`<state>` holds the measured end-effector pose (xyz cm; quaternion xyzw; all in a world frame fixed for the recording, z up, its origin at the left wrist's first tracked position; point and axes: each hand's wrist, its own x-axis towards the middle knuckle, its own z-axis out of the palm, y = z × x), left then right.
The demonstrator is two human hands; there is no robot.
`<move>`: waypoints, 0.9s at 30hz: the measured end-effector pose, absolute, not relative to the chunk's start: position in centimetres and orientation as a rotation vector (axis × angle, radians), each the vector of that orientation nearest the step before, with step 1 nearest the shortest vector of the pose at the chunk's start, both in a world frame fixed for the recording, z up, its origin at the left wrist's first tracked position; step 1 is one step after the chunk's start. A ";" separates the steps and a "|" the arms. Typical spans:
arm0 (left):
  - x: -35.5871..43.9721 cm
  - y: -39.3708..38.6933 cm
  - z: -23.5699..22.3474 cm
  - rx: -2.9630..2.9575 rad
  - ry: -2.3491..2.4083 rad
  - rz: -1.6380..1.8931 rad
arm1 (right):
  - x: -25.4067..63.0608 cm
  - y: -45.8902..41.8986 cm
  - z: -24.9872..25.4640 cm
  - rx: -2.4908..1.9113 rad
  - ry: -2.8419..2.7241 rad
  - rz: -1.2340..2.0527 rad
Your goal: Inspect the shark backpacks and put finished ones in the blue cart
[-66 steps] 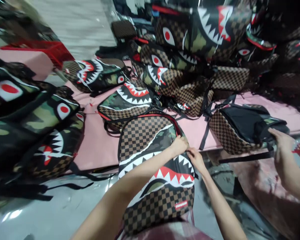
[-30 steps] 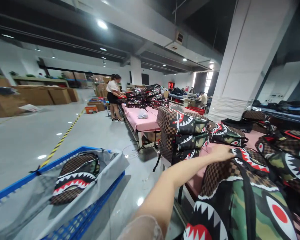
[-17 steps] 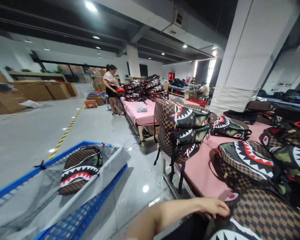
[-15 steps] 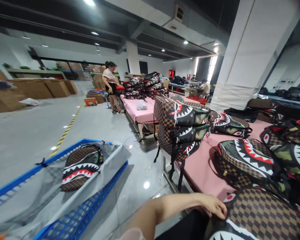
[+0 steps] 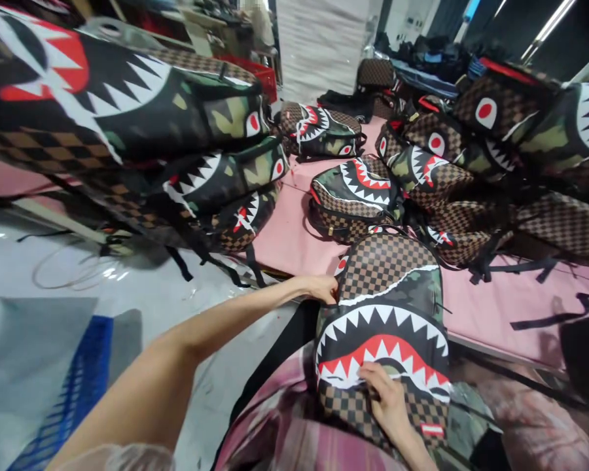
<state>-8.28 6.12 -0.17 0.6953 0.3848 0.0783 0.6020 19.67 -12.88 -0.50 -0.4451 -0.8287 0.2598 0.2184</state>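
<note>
A backpack [image 5: 383,268] with brown check, camouflage and a printed shark mouth leans upright in front of me, its front panel facing me. My left hand [image 5: 325,288] is closed on its left edge, fingertips hidden behind the side. Low on the front panel, my right hand [image 5: 389,400] rests against the printed teeth with thumb and fingers drawn together. Whatever may be between those fingers is too small to make out. Just beyond the top lies another backpack [image 5: 368,186] of the same print.
The pink-covered table [image 5: 294,209] carries several more such backpacks. At left a stack of backpacks [image 5: 142,104] hangs straps over the edge. A blue crate [image 5: 73,392] with a grey liner stands on the floor at lower left. Behind the table rises a wrapped pillar [image 5: 319,52].
My view has swung right and down to the near backpack. The right hand has come into view on its front; the left hand stays at its edge. The backpack's whole front now shows.
</note>
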 end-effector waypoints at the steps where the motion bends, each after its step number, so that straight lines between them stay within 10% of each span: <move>1: -8.2 5.9 0.0 1.642 0.896 0.192 | 19.6 -12.8 -0.4 -1.242 -2.293 0.719; 18: -9.5 9.5 4.7 2.674 1.073 0.209 | 17.9 -12.4 -0.1 -1.260 -2.565 0.851; 27: -5.6 15.8 6.5 2.056 1.644 0.551 | 18.8 -13.0 -0.6 -1.191 -2.554 0.829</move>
